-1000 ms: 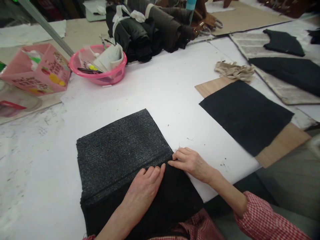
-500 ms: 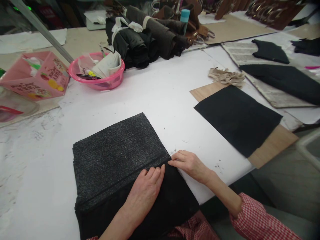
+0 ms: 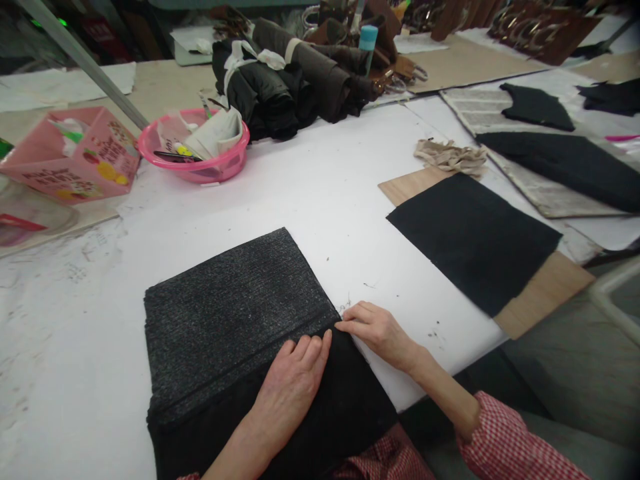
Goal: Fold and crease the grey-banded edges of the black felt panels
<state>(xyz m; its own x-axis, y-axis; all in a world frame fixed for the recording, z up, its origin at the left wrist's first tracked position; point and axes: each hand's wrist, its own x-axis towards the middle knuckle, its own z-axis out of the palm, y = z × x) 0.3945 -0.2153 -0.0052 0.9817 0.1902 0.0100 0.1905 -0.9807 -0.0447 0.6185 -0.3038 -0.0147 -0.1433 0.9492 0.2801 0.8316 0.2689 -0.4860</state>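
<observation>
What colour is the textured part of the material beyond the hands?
Grey-flecked black; the textured part shows best in the head view.

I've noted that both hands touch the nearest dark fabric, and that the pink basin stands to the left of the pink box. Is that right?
Not quite: in the head view, the pink basin stands to the right of the pink box. Left hand and right hand do touch the nearest dark fabric.

A workshop, by the look of it one for fabric or leather goods: a white-topped worktable (image 3: 300, 200) carries a speckled black panel (image 3: 240, 300), a plywood board (image 3: 547, 293) bearing a flat black sheet (image 3: 473, 240), and a dark bundle (image 3: 267, 93) tied with a white strip (image 3: 243, 56); shaped black cut pieces (image 3: 560, 167) lie to the right, and brown pieces with metal rings (image 3: 567, 47) stand on a tan bench (image 3: 480, 59) behind
</observation>
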